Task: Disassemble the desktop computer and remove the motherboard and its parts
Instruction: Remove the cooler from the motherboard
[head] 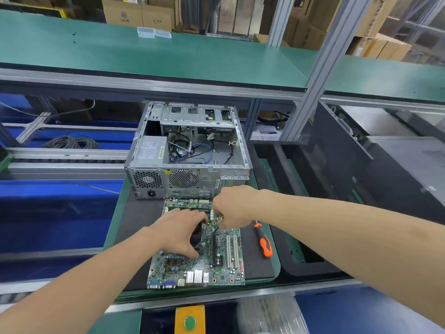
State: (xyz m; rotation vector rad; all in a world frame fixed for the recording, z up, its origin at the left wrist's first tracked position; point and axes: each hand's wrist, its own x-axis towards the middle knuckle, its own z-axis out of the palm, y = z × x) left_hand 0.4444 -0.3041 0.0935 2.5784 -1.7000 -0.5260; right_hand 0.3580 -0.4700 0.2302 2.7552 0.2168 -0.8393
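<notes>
A green motherboard (216,268) lies flat on the black mat, in front of the open silver computer case (187,150). My left hand (179,231) rests over the black CPU cooler fan (196,237) near the board's middle, fingers wrapped around it. My right hand (232,206) is closed over the board's far right area, pinching something small and dark that I cannot identify. Loose cables lie inside the case, beside the power supply (150,149).
An orange and black screwdriver (263,241) lies on the mat right of the board. Black case panels (361,189) stand at the right. A green shelf (144,51) runs overhead behind the case. A yellow box with a green button (190,320) sits at the near edge.
</notes>
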